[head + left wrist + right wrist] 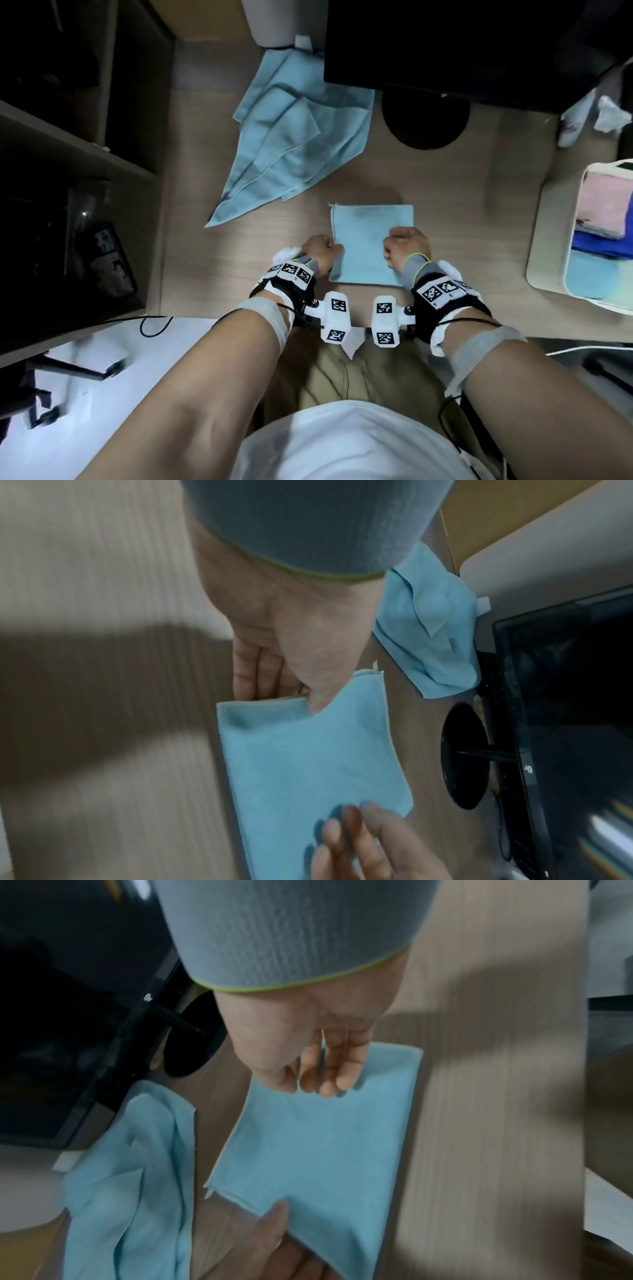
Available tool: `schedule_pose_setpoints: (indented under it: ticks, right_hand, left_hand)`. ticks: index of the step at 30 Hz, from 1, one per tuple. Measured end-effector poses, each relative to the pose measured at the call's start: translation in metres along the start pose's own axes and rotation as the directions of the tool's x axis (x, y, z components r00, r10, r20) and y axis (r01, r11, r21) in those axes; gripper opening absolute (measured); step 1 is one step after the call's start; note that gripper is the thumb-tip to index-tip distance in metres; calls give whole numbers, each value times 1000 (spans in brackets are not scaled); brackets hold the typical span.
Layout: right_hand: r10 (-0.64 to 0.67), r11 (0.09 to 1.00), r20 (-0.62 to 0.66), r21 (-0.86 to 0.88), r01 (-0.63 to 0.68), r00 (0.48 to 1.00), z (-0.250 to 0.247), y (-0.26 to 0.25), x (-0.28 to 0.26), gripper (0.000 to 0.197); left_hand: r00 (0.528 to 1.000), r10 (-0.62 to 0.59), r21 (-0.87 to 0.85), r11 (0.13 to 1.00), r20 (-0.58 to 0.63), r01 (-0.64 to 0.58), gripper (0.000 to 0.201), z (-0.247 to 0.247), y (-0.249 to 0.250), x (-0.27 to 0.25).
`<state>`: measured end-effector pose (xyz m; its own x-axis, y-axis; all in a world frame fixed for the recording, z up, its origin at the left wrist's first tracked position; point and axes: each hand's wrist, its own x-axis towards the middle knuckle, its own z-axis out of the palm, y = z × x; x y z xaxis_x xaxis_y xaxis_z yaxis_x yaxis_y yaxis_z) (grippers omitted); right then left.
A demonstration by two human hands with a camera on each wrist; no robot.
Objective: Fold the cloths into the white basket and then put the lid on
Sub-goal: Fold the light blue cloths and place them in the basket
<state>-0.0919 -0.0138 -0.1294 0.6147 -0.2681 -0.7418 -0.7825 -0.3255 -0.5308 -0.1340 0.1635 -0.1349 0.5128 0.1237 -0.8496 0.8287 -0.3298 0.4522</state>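
A folded light blue cloth lies flat on the wooden desk in front of me. My left hand pinches its left edge, thumb on top and fingers at the edge. My right hand rests its fingertips on the cloth's right side and grips nothing. A loose pile of light blue cloths lies further back on the left. The white basket stands at the right edge and holds folded pink, dark blue and light blue cloths.
A pale flat rounded board lies under the basket. A black monitor and its round stand base sit behind the cloth. Dark shelving runs along the left. A white bin stands at the back.
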Motion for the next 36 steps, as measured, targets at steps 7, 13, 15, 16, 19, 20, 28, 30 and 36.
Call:
schedule_pose_setpoints:
  ticks: [7,13,15,16,19,20,28,30,36]
  right_hand:
    - [-12,990,81,-139,23,997,-36,31,18,37]
    - [-45,995,68,-81,50,997,-49,47,35,31]
    - [-36,995,43,-88,39,998,-52,51,38,28]
    - [-36,994,48,-104,40,998,-55,53,39,28]
    - [-53,987,72,-146,63,996,-56,54,40,34]
    - [-60,986,80,-150,72,995,-54,56,42,37]
    - [-10,961,80,-274,31,997,-51,65,69,58]
    - [-17,960,7,-279,18,1000,-52,65,65,66]
    - [-41,953,-109,-302,6,993,-62,36,30,73]
  left_hand:
    - [979,37,149,989,-200,-7,28,12,12,-20]
    - [887,-2,103,993,-461,56,12,28,21,-25]
    - [835,2,55,998,-551,34,19,28,18,-29]
    - [808,1,48,998,-590,34,17,31,18,-32]
    - [855,20,11,1000,-518,-17,20,43,21,-39]
    - [915,7,-80,996,-403,-43,22,48,22,-41]
    - [999,-15,-356,934,-31,3,31,55,23,-46]
    - [1000,-24,-339,940,5,24,38,53,21,-43]
    - [975,13,-174,983,-220,-52,9,42,43,-35]
